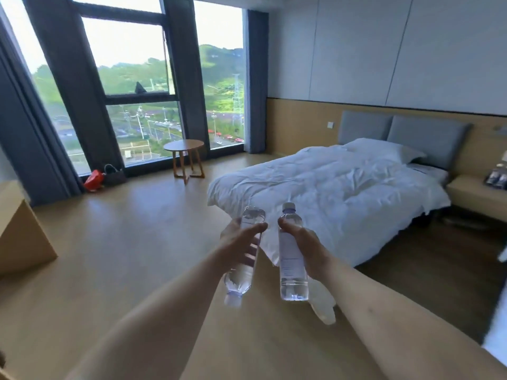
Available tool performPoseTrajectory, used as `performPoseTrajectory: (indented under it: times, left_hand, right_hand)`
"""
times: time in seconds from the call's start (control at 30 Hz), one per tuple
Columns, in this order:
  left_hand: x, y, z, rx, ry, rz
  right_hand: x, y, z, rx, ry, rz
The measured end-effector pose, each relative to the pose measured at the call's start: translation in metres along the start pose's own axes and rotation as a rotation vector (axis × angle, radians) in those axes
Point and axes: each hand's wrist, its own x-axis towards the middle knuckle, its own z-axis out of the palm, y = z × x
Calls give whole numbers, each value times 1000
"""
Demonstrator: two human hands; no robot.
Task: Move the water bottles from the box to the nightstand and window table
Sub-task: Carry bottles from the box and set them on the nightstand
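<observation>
I hold one clear water bottle in each hand, out in front of me above the floor. My left hand (pixel 238 239) grips a bottle (pixel 241 272) turned upside down, its cap pointing down. My right hand (pixel 304 242) grips a second bottle (pixel 292 275) upright, cap on top, white label facing me. The round wooden window table (pixel 184 146) stands far ahead by the glass, with a bare top. The nightstand (pixel 477 193) sits at the far right beside the bed, with dark packaged items (pixel 496 178) on it. No box is in sight.
A bed (pixel 343 187) with a rumpled white duvet fills the right middle. A red bag (pixel 93 180) and a dark basket (pixel 113 175) lie by the window. A light wooden cabinet (pixel 22 239) juts in at the left. Open wooden floor stretches toward the table.
</observation>
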Motion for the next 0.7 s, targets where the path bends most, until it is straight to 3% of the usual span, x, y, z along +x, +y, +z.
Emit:
performPoseTrajectory:
  times: [0.27, 0.7]
  left_hand:
    - [88, 26, 163, 68, -241, -9]
    - [259, 57, 402, 190, -646, 68]
  right_hand:
    - [31, -18, -164, 52, 288, 30]
    - [126, -59, -351, 4, 694, 28]
